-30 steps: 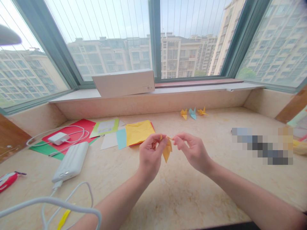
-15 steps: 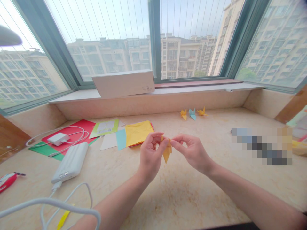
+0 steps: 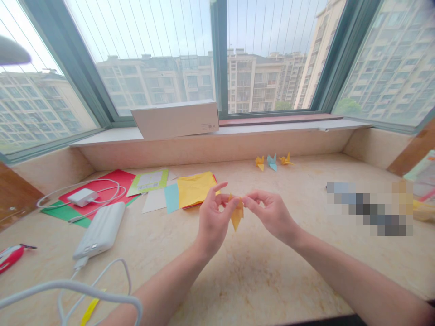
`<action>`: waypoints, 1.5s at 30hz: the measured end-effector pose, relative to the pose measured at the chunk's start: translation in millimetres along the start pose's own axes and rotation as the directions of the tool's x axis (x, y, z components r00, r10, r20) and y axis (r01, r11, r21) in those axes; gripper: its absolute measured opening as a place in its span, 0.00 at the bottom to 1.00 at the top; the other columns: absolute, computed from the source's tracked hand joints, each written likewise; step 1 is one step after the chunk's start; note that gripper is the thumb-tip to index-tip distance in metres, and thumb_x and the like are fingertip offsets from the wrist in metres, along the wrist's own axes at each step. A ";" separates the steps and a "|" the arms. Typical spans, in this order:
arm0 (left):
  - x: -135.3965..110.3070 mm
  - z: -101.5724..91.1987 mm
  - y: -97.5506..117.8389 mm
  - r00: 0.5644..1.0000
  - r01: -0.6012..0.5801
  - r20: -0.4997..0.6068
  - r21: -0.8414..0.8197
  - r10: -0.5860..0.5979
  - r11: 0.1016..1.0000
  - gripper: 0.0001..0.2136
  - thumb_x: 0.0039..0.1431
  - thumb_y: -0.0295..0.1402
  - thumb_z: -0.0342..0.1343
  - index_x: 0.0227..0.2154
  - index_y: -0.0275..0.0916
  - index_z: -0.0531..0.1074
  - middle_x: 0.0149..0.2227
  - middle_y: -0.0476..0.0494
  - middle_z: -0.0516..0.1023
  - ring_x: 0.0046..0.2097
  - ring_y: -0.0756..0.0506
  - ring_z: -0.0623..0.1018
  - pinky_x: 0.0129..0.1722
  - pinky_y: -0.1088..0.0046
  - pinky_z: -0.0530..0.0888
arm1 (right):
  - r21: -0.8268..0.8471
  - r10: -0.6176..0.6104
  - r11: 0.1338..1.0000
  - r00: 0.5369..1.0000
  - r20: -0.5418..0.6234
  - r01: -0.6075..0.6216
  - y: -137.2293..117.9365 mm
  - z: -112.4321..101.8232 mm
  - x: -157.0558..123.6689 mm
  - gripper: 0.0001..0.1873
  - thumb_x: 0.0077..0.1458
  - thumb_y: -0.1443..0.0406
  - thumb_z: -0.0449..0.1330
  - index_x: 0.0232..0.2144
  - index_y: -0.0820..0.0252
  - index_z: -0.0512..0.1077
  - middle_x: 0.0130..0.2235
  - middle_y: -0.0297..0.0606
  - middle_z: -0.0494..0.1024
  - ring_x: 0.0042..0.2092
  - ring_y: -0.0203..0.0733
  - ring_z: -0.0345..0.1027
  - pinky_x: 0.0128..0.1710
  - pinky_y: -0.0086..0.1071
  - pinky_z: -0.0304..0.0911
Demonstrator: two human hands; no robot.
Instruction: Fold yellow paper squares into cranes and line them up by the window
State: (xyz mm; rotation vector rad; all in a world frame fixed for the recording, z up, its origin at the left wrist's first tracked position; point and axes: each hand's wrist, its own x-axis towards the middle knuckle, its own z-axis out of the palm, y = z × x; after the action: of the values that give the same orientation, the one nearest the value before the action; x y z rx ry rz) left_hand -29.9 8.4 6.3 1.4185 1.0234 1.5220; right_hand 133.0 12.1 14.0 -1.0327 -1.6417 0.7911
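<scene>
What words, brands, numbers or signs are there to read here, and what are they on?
None can be read.
White box on the sill: small print and marks at its lower right, too small to read.
Yellow-green packet: print and what looks like a barcode on its pale panel, too blurred to read.

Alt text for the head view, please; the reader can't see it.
A person's left-hand grip and right-hand grip pinch a folded yellow paper above a counter. Three small paper birds, two yellow and one blue, sit beyond; to the left lie colored paper sheets and a white power bank.
</scene>
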 end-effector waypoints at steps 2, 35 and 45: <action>1.7 -0.6 -0.7 1.000 0.029 0.000 -0.038 -0.029 0.999 0.25 0.55 0.38 0.65 0.54 0.39 0.65 0.30 0.48 0.79 0.33 0.48 0.79 0.35 0.72 0.73 | 0.012 0.022 1.000 0.998 -0.051 -0.022 1.3 -0.2 1.6 0.16 0.59 0.54 0.59 0.32 0.60 0.79 0.30 0.37 0.80 0.32 0.39 0.69 0.35 0.34 0.64; 6.9 -0.2 -10.6 0.995 0.088 0.058 -0.070 -0.084 0.994 0.22 0.54 0.39 0.65 0.50 0.39 0.67 0.45 0.39 0.76 0.44 0.45 0.78 0.43 0.67 0.74 | -0.053 -0.018 0.999 0.965 -0.263 0.004 -1.3 -1.9 3.2 0.10 0.55 0.59 0.63 0.28 0.59 0.76 0.28 0.36 0.79 0.31 0.40 0.69 0.35 0.36 0.63; 8.2 0.6 -2.3 0.986 0.142 0.117 -0.218 -0.118 0.966 0.11 0.54 0.34 0.65 0.36 0.37 0.71 0.30 0.48 0.77 0.31 0.51 0.74 0.32 0.75 0.70 | 0.051 -0.044 0.997 0.993 -0.113 0.050 2.1 -0.6 -0.8 0.14 0.60 0.54 0.59 0.31 0.59 0.76 0.31 0.37 0.78 0.35 0.41 0.69 0.39 0.36 0.63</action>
State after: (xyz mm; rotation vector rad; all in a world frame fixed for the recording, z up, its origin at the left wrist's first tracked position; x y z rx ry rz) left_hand -29.7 16.9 7.1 1.2326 0.8355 1.4061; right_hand 134.3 12.3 12.0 -0.9801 -1.5360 0.7290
